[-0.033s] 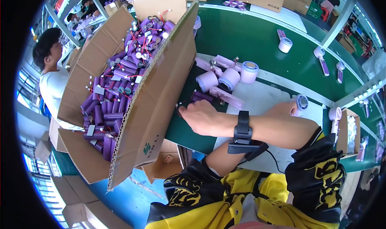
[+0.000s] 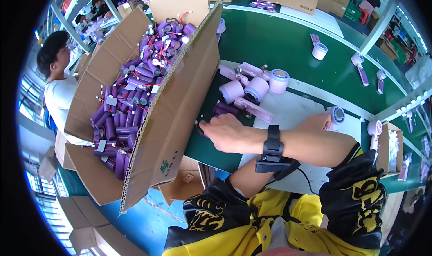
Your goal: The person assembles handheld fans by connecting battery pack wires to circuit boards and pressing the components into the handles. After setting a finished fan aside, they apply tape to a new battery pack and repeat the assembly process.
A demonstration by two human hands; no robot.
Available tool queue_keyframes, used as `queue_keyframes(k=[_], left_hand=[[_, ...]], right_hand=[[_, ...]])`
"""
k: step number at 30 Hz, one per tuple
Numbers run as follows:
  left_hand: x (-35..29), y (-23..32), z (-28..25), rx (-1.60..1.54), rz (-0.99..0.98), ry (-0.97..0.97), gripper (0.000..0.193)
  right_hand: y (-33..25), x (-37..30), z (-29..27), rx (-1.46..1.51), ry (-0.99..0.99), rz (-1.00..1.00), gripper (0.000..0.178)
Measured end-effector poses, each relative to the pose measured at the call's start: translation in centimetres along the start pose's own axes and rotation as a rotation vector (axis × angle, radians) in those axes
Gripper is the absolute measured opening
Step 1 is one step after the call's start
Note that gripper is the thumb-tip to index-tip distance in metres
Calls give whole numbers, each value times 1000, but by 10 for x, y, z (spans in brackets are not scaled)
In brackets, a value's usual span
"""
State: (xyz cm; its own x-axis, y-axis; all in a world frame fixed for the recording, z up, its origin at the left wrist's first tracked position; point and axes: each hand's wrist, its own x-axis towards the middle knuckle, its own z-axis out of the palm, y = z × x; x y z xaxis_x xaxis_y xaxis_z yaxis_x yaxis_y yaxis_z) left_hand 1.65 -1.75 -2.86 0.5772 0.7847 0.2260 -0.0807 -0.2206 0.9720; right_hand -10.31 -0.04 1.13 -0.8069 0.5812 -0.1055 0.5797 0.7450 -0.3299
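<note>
My forearms cross over the bench, the right one on top. Near the big carton's side, my right hand is closed, its fingertips pinched at a small dark thing I cannot make out. Just beyond its knuckles lies a purple battery cell. Under the right forearm my left arm reaches across to the right. There my left hand is closed at a pale lilac handheld fan, its fingers partly hidden. Several lilac fan heads and a loose handle shell lie beyond my right hand.
An open carton full of purple battery cells with red wires stands tilted at the left. More fans lie on the green belt. A small box of white pieces sits at the right. A person is beyond the carton.
</note>
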Motion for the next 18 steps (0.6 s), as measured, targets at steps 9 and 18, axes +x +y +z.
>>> queue_keyframes(k=[9,18], left_hand=[[-7,-99,2,26,2,-57,34],[11,-11,-8,256,35,-302,19]], right_hand=[[46,-67,-61,1052,166,-63,44],[120,-268,-62,1637,639,286,38]])
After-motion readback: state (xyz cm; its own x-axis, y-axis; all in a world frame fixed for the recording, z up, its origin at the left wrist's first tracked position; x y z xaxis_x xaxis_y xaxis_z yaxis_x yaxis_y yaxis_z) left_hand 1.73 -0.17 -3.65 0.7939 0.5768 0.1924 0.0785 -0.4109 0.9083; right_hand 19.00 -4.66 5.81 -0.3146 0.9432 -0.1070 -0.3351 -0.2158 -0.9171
